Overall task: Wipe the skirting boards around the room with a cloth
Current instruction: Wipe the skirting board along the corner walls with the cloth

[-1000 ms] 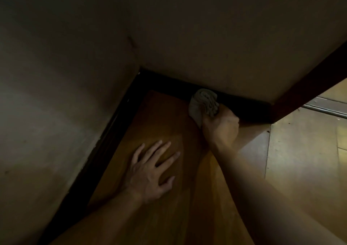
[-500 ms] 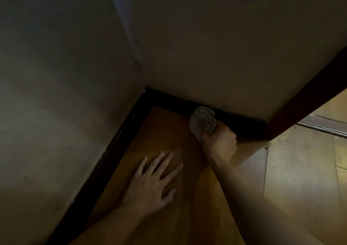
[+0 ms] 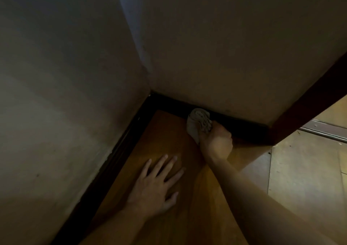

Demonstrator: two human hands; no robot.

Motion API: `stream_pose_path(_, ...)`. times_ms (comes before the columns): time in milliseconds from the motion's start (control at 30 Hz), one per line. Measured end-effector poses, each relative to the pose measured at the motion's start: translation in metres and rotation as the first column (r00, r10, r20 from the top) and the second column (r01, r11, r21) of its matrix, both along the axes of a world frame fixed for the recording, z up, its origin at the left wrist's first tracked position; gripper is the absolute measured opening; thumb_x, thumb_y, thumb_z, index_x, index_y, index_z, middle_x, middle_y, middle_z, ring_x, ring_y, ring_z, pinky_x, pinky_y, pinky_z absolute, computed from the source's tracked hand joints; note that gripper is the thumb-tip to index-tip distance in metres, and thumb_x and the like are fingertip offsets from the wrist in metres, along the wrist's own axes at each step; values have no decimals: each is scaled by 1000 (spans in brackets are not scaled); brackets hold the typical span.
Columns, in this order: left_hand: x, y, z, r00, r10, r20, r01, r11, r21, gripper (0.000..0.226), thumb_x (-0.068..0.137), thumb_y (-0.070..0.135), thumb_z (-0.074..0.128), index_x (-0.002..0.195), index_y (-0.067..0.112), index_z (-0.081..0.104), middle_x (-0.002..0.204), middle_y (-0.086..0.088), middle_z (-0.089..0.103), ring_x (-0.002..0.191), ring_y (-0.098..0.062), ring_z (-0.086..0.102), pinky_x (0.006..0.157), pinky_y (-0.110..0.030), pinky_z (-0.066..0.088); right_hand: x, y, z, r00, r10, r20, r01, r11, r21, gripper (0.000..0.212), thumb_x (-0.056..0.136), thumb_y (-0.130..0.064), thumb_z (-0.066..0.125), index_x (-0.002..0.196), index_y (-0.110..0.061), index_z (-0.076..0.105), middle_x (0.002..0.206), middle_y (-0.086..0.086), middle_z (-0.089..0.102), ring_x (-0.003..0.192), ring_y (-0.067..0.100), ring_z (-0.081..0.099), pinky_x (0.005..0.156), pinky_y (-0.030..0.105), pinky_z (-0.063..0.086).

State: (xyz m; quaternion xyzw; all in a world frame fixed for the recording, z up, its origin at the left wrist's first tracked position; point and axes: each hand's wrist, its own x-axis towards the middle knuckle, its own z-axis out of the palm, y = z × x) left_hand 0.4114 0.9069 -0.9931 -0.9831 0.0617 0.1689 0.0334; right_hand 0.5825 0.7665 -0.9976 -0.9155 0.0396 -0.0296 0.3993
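R hand (image 3: pixel 216 141) sits approx 4 o'clock from frame centre, forearm coming in from 5 o'clock, wrist bent and knuckles turned toward the wall. Its fingers are curled tight round a bunched pale cloth (image 3: pixel 199 123). The wad sticks out at 11 o'clock of the fist and presses against the dark skirting board (image 3: pixel 244 126) under the back wall (image 3: pixel 225 56), right where board meets the wood floor (image 3: pixel 165 132).

L hand (image 3: pixel 155 184) is at 6 o'clock, palm flat on the floor, fingers straight and spread, pointing to 1 o'clock, holding nothing. Thumb sticks out to 3 o'clock. Forearm runs off the bottom edge around 7 o'clock.

A 2nd run of skirting (image 3: pixel 116 160) goes down the left wall (image 3: pixel 65 94) to 7 o'clock; both runs meet in the corner just at 10 o'clock of centre. Dark door frame (image 3: pixel 309 102) at 3 o'clock, metal threshold track (image 3: pixel 323 130) beyond it.

Vs 1 sec ago: cloth + fist have crept a bit along the board toward the corner, same grip. L hand hasn't budged, same flat spread. Whole corner sits lower in the view now, w/ more wall showing up top
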Motion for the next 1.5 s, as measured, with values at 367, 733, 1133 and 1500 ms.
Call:
stream_pose_path(367, 0, 2, -7, 999, -35, -23, 35, 999, -6, 72, 98, 65, 18, 143, 51, -37, 158, 9, -41, 148, -20, -31, 121, -55, -7, -7, -82, -7, 990, -64, 125, 86, 980, -178, 24, 85, -49, 64, 76, -30, 52, 76, 3, 66, 61, 20, 57, 54, 34, 51)
stream_pose_path(733, 2, -1, -4, 999, -42, -28, 42, 999, 17, 73, 98, 66, 17, 141, 50, -39, 158, 7, -40, 148, -21, -31, 121, -54, -7, -10, -78, 3, 996, -82, 35, 87, 979, -184, 32, 87, -47, 64, 93, -16, 65, 88, 7, 67, 78, 29, 64, 66, 43, 57)
stream_pose_path(1133, 5, 4, 1, 998, -47, -47, 47, 999, -1, 79, 95, 66, 23, 143, 51, -37, 165, 4, -27, 153, -24, -17, 122, -53, 5, -12, -37, 10, 998, -55, 42, 60, 989, -134, 41, 78, -64, 54, 78, -23, 61, 77, 5, 67, 66, 28, 63, 55, 28, 43)
stream_pose_path(1500, 4, 6, 7, 999, -38, -27, 38, 999, -8, 71, 88, 65, 38, 155, 41, 33, 165, -2, 26, 149, -28, 31, 108, -54, 41, -9, 2, 7, 996, -85, 2, 84, 991, -106, 45, 78, -65, 60, 87, -21, 63, 84, 8, 68, 78, 36, 67, 61, 32, 46)
